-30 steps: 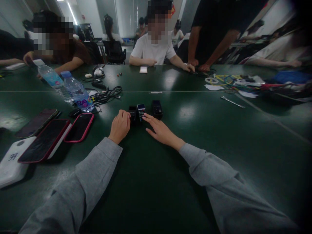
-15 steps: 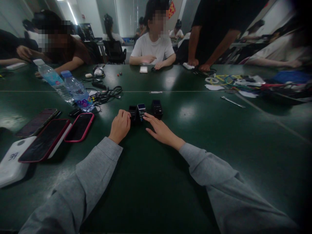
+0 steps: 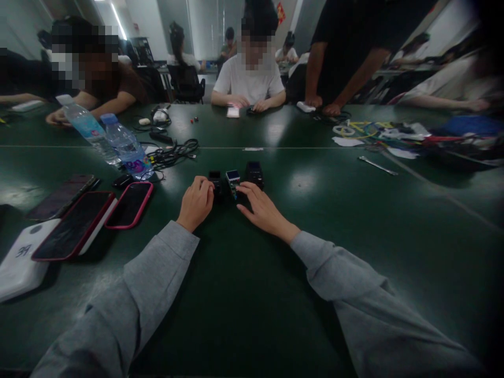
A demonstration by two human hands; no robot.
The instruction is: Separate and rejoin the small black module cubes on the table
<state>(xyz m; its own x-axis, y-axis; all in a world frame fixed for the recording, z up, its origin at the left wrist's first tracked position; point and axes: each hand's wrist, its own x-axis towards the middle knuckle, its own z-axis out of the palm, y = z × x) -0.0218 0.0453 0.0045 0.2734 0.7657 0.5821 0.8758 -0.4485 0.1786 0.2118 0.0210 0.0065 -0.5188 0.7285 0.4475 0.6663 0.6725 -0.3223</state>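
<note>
Three small handheld units stand in a row on the dark green table (image 3: 236,273). At the left is a black device with a small screen (image 3: 214,175). My left hand (image 3: 197,202) is closed with curled fingers against its left side; the fingertips are partly hidden. In the middle lies a bare circuit board with a small screen (image 3: 232,177), slightly slanted. My right hand (image 3: 262,210) has its fingers stretched out, the fingertips at the board's lower right edge. Just behind those fingers, at the right, stands another black device with a screen and buttons (image 3: 255,172).
Phones, one in a pink case (image 3: 129,206), and a white box marked 39 (image 3: 23,257) lie at the left. Beyond them are two water bottles (image 3: 128,147) and black cables (image 3: 173,154). A wrench (image 3: 378,166) and tangled wires (image 3: 366,128) lie right. People sit opposite.
The circuit board has shifted a little to the right and turned, widening the gap to the left black device. My right fingers have moved slightly with it. My left hand has barely moved.
</note>
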